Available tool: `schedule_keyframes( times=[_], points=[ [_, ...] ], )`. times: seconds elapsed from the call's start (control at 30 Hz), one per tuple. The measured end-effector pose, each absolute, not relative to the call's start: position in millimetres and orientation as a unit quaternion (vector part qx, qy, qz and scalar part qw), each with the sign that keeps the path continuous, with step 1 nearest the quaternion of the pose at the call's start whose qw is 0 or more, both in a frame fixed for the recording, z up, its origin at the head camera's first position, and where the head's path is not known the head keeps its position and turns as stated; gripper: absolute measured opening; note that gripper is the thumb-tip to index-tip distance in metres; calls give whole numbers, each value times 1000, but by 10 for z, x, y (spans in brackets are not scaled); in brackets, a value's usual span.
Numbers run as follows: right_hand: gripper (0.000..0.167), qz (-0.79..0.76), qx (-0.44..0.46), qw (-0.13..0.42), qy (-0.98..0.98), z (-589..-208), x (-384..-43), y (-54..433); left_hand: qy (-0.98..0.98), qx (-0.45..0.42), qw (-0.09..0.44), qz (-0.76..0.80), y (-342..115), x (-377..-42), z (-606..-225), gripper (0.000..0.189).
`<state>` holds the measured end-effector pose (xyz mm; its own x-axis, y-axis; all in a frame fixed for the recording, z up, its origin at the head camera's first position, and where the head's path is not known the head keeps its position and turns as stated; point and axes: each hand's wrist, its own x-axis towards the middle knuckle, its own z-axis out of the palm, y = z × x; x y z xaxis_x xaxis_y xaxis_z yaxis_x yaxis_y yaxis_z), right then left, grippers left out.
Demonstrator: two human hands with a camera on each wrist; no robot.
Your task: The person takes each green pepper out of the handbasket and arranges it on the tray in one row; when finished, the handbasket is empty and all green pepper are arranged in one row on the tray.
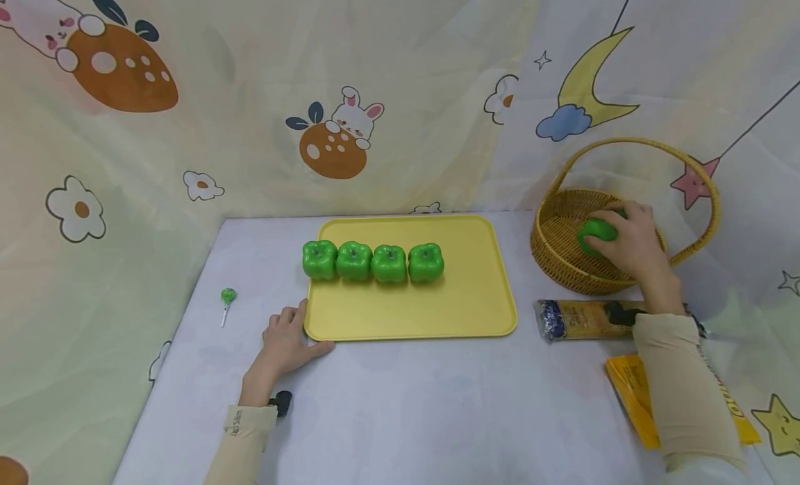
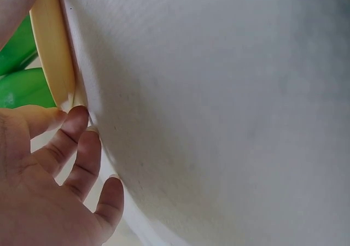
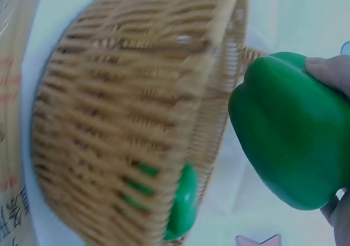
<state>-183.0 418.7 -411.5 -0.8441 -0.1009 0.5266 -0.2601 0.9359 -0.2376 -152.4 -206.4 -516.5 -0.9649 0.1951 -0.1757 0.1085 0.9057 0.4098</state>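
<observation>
- Two tan sleeves came in from the near edge, a black wrist unit at each cuff.
- Yellow packet lay on the white table at near right, partly under the right sleeve in the head view.
- Left hand was at the tray's near-left corner: thumb along the near edge, other fingers by the left edge. Fingers spread and relaxed, touching the rim, no grasp.
- Long pack lay crosswise between yellow packet and basket, right forearm passing over it. Pale strands showed through its wrapper in the right wrist view.
- Green lollipop lay at far left, well apart from the tray, stick toward the near side.
- Yellow tray sat mid-table, flat, its right part bare.
- Four green peppers stood in a row across the tray's left and middle, stems up, close together; leftmost overlapped the left rim in the head view.
- Right hand was over the basket, fingers and thumb curled around one held pepper. Right wrist view put that pepper just outside the rim plane, i.e. above the opening.
- Wicker basket stood upright at far right, hoop handle leaning rightward in view. Another pepper was inside, partly visible through the weave.
- Printed backdrop hung behind: rabbits, flowers, moon, stars.
</observation>
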Motion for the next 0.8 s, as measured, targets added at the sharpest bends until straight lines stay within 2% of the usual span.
schedule_keyframes(
  times=[0.17, 0.4, 0.6, 0.8],
  points=[
    [46, 168, 115, 273, -940, -4043, -1837, 4049, 971, 77, 110, 200, -2066, -1525, -5170, 112],
    [45, 177, 78, 207, -959, -3996, -1844, 3938, 971, 78, 109, 200, -2063, -1527, -5166, 111],
    [47, 178, 178, 253, -934, -4003, -1895, 3812, 971, 77, 109, 200, -2061, -1525, -5163, 111],
    [47, 197, 232, 244, -921, -3993, -1916, 3617, 970, 78, 106, 204, -2061, -1523, -5166, 111]
  ],
)
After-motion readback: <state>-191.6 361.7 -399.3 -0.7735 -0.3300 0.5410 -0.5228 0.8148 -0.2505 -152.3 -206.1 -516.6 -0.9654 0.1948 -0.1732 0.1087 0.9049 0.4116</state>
